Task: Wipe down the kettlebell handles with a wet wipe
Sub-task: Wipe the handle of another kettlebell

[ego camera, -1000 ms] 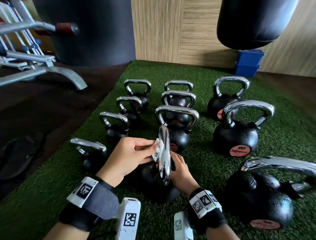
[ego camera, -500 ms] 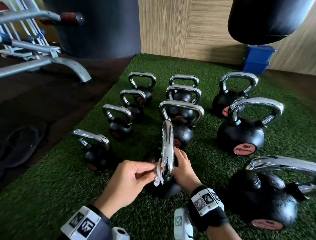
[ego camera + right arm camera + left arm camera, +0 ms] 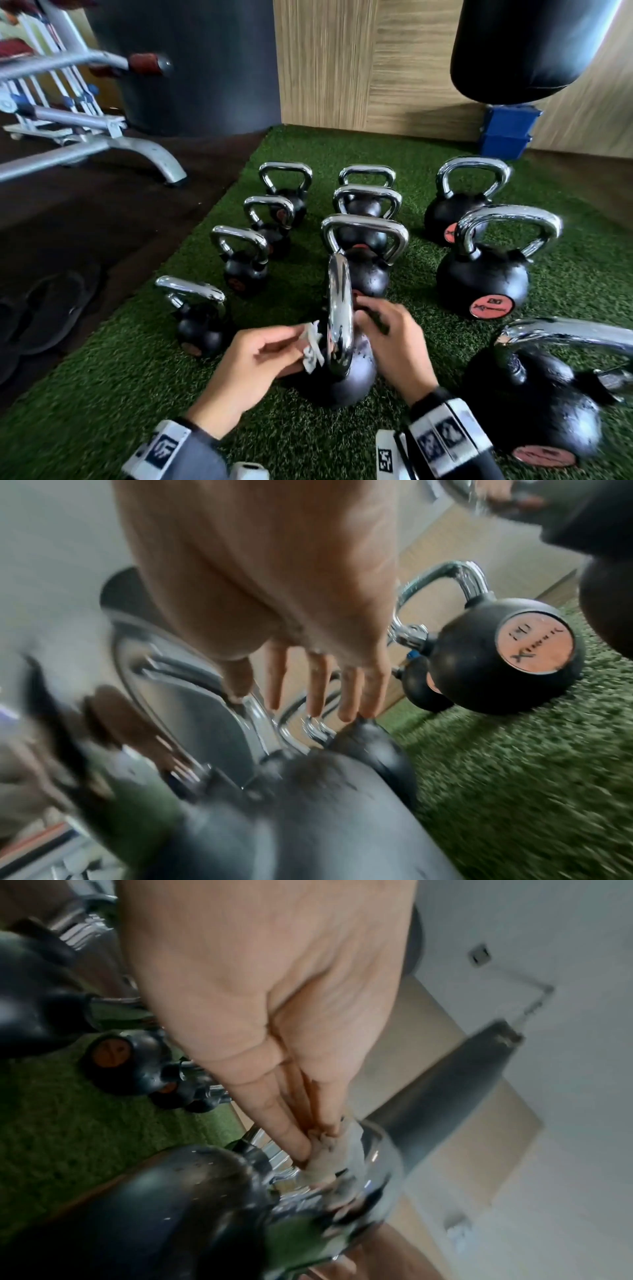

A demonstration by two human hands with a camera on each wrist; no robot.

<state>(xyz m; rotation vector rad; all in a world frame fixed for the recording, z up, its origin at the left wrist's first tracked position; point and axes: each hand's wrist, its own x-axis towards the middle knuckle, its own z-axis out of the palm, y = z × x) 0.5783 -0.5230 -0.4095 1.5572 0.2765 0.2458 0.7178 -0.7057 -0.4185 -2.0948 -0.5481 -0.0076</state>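
Observation:
A black kettlebell stands on the green turf in front of me, its chrome handle edge-on to the head view. My left hand pinches a crumpled white wet wipe against the lower left side of that handle. The left wrist view shows the fingertips pressing the wipe onto the chrome. My right hand is just right of the handle with its fingers spread and straight. In the right wrist view the right hand holds nothing, its thumb near the handle.
Several more kettlebells stand in rows behind, including a small one at the left and a big one at the right front. A grey bench frame, dark sandals, a blue box and a hanging punch bag surround the turf.
My left hand has slid the wipe down the handle toward its base. My right hand has let go of the handle and spread its fingers.

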